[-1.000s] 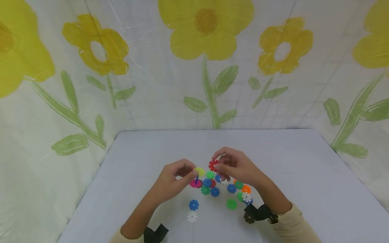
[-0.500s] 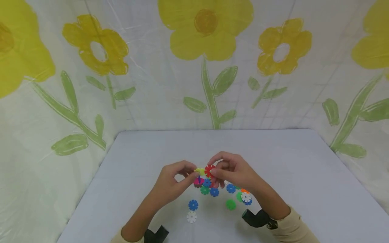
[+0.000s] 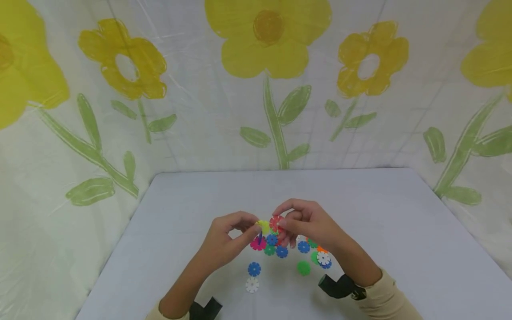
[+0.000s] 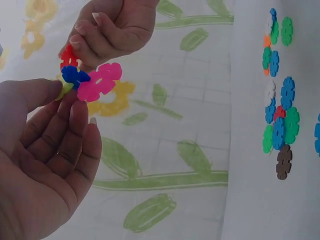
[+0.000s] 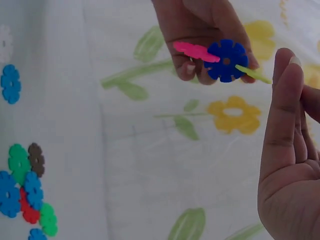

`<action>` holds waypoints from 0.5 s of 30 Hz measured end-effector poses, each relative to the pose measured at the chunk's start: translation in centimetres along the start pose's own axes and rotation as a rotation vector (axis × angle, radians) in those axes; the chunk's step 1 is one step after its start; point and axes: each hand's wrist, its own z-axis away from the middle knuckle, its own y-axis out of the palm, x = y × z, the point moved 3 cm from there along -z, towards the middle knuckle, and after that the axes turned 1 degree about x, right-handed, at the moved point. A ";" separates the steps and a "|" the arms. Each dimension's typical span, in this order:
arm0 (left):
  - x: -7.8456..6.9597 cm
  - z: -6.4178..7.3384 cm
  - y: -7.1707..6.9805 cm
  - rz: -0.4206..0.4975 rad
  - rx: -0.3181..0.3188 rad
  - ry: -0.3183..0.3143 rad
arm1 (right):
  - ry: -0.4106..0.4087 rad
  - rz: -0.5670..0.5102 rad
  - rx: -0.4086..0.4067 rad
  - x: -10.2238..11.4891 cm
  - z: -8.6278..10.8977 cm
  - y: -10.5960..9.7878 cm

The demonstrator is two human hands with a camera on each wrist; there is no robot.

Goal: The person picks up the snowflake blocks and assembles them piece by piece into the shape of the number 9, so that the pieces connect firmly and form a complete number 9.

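My left hand (image 3: pixel 228 240) pinches a yellow notched plastic disc (image 3: pixel 263 226) between thumb and fingers. A dark blue notched disc (image 5: pixel 226 61) is slotted to the yellow one, and a pink disc (image 5: pixel 192 51) joins the blue one's other side. The small chain hangs above the table. Thumb and fingertips of my right hand (image 3: pixel 310 221) pinch a red notched disc (image 3: pixel 276 223) right beside the yellow disc. In the left wrist view the red disc (image 4: pixel 69 59) stands by the yellow edge; whether their slots engage I cannot tell. The right wrist view hides the red disc behind my fingers.
Below the hands, several loose discs lie in a cluster on the white table (image 3: pixel 192 200), including a blue disc (image 3: pixel 282 252). Nearer me are another blue disc (image 3: pixel 254 269), a white disc (image 3: pixel 252 285) and a green disc (image 3: pixel 304 268). Flower-printed sheeting (image 3: pixel 200 133) hangs behind.
My right hand has moved left and slightly down, bringing the red disc up against the yellow one. My left hand stays nearly in place; the pink disc has tilted a little.
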 end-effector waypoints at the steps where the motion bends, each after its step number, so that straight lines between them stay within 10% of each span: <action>1: 0.0 0.0 0.0 0.003 0.003 0.000 | 0.003 -0.012 0.001 -0.1 0.0 0.0; 15: -0.4 0.1 0.0 -0.070 -0.001 0.128 | 0.002 -0.084 0.024 -0.5 -0.1 0.1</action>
